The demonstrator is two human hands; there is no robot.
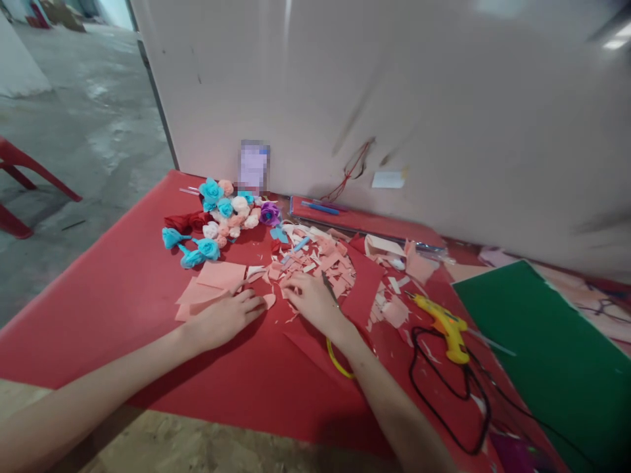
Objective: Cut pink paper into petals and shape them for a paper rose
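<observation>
The pink petal (269,301) lay at two o'clock from my left hand (229,320), the nearer one, its long axis roughly likewise, against loosely spread fingertips. I couldn't tell whether my right hand (312,299), fingers bent, pinched anything.

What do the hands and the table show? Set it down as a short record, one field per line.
Left hand: palm down, fingertips at a small peach cut piece
Right hand: at the near edge of the paper scraps; grip unclear
Peach sheets: overlapping, beside the left hand
Flowers: blue, white, peach, red and purple, clustered beyond the peach sheets
Glue gun: yellow, lying right of the right hand
Green sheet: far right
Table: red surface
</observation>
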